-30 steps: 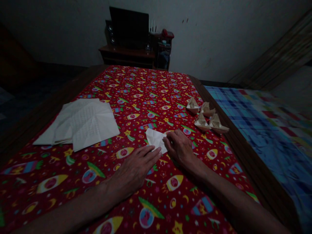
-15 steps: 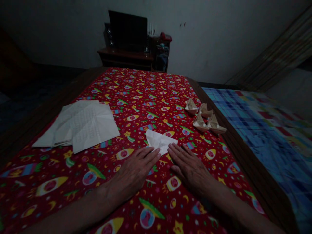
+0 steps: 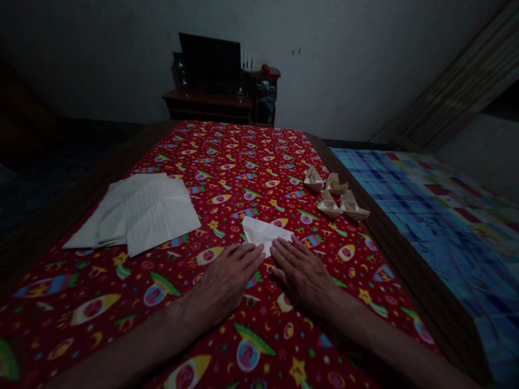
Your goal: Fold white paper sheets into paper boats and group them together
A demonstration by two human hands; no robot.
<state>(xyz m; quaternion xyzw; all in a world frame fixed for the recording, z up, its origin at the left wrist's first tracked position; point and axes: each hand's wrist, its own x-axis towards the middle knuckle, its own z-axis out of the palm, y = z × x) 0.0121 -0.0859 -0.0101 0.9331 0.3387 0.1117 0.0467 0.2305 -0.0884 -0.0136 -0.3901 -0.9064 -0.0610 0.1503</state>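
Observation:
A folded piece of white paper point(image 3: 261, 229) lies flat on the red patterned cloth point(image 3: 227, 183) in front of me. My left hand point(image 3: 233, 273) rests with its fingers stretched flat over the paper's lower left edge. Across from it, my right hand point(image 3: 302, 270) presses its extended fingers on the paper's lower right part. The fingertips of both hands come close together near the lower middle and cover that part of the paper. Neither hand grips anything.
To the left is a fanned stack of paper sheets point(image 3: 158, 216), some with writing. Several folded paper boats point(image 3: 330, 202) stand near the table's right edge. Beyond the dark wooden border point(image 3: 421, 265) lies a blue checked cover point(image 3: 389, 189). A monitor point(image 3: 211, 62) stands at the back.
My right hand has slid left along the paper, nearer to my left hand. The left hand stays almost in place. The camera view has shifted slightly.

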